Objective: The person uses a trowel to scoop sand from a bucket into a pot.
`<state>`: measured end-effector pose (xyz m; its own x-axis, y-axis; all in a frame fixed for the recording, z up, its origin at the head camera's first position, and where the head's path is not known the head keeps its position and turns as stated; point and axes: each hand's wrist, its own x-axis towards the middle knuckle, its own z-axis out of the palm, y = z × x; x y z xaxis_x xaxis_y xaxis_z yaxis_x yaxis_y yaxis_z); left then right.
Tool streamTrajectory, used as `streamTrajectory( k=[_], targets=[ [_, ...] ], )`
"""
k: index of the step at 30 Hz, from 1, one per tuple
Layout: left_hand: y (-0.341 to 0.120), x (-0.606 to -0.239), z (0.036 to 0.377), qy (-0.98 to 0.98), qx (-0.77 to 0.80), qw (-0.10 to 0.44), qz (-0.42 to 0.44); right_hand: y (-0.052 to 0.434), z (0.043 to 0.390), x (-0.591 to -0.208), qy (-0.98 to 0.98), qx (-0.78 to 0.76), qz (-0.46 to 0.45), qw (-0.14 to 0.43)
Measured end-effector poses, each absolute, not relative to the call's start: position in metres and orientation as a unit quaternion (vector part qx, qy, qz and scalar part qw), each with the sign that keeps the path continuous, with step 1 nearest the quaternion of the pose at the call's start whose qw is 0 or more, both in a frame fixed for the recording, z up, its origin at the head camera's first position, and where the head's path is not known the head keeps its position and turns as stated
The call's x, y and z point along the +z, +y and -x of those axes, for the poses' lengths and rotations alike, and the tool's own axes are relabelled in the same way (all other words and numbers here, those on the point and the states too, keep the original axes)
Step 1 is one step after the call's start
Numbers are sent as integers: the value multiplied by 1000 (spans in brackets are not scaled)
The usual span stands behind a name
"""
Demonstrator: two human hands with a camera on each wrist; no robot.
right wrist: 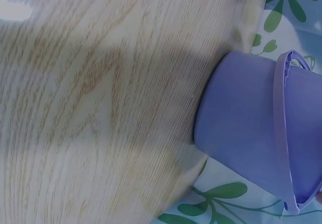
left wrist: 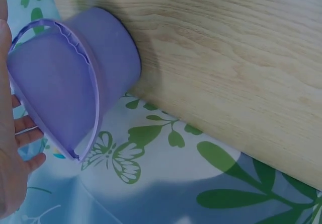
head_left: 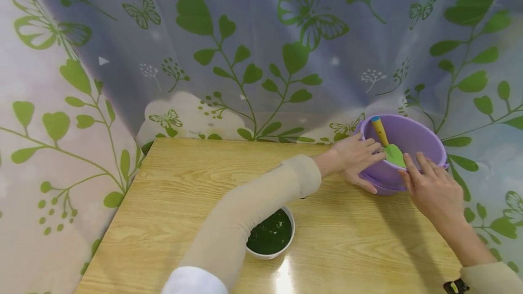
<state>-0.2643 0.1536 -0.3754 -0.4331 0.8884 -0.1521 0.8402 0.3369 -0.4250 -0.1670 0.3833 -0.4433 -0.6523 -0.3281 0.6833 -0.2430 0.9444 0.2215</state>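
Note:
A purple bucket [head_left: 412, 142] stands at the far right corner of the wooden table [head_left: 196, 180]. Inside it leans a small trowel [head_left: 388, 146] with a yellow handle and a green blade. My left hand [head_left: 361, 160] grips the bucket's left side, fingers over the rim and thumb on the outer wall. In the left wrist view the palm [left wrist: 12, 176] lies behind the bucket [left wrist: 75, 83]. My right hand [head_left: 429, 185] rests its straight fingers on the near rim. The right wrist view shows only the bucket's wall [right wrist: 246, 128] and rim.
A white bowl [head_left: 271, 235] of dark green matter sits near the table's front, partly under my left forearm. A curtain [head_left: 253, 58] printed with green leaves and butterflies hangs close behind and beside the table. The bucket is next to the table's edge.

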Motion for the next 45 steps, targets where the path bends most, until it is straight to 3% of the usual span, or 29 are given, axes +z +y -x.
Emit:
streamTrajectory(
  k=[9, 23, 34, 45],
  targets=[
    [139, -368, 265, -811, 212, 32, 544, 372, 166, -443, -896, -50, -180, 403],
    [116, -373, 259, -793, 214, 73, 566, 359, 159, -442, -895, -104, -196, 387],
    [102, -374, 254, -790, 211, 82, 569, 345, 159, -442, -870, -86, -208, 439],
    [90, -378, 251, -790, 189, 83, 577, 334, 155, -443, -868, -78, -220, 439]
  ],
)
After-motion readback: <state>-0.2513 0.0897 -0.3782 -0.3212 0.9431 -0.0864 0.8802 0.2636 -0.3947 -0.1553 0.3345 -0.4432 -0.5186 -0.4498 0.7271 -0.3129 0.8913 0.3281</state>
